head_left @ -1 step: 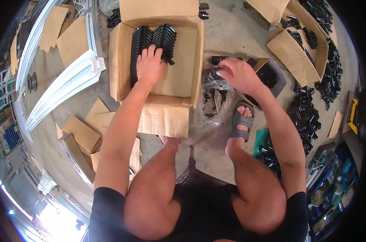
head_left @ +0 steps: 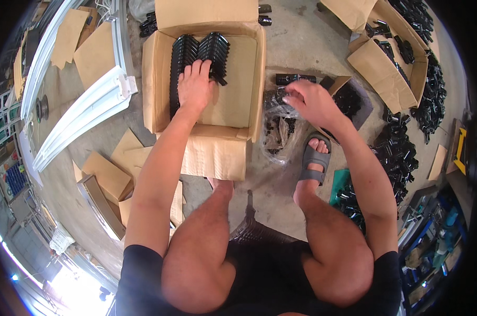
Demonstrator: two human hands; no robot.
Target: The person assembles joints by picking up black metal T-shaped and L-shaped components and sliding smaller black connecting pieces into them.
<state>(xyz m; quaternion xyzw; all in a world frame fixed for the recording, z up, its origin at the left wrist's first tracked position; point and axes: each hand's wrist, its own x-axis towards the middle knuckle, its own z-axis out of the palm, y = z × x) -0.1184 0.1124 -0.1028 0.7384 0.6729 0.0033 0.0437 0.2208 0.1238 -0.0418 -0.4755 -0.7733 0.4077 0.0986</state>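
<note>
My left hand (head_left: pixel 193 87) reaches into an open cardboard box (head_left: pixel 149 84). Its fingers lie stretched over the near end of the stacked black ribbed pieces (head_left: pixel 214 47), which stand in slanted rows along the box's left side. To the right of the box, my right hand (head_left: pixel 314 102) is over a clear plastic bag (head_left: pixel 283 129) with dark pieces inside. Its fingers curl toward the thumb; whatever lies between them, if anything, is hidden. Just beyond those fingers, a black tubular piece (head_left: pixel 295 79) lies on its side.
Beside my right hand stands a small open box (head_left: pixel 362 100) of black parts. Another cardboard box (head_left: pixel 383 73) is at the far right, with loose black parts (head_left: pixel 396 150) heaped around it. White curved profiles (head_left: pixel 86 113) and cardboard scraps (head_left: pixel 109 174) lie on the left.
My right hand has shifted slightly, uncovering more of the black tubular piece beyond it, and its fingers have drawn closer to the thumb. My left hand stays on the stacked pieces.
</note>
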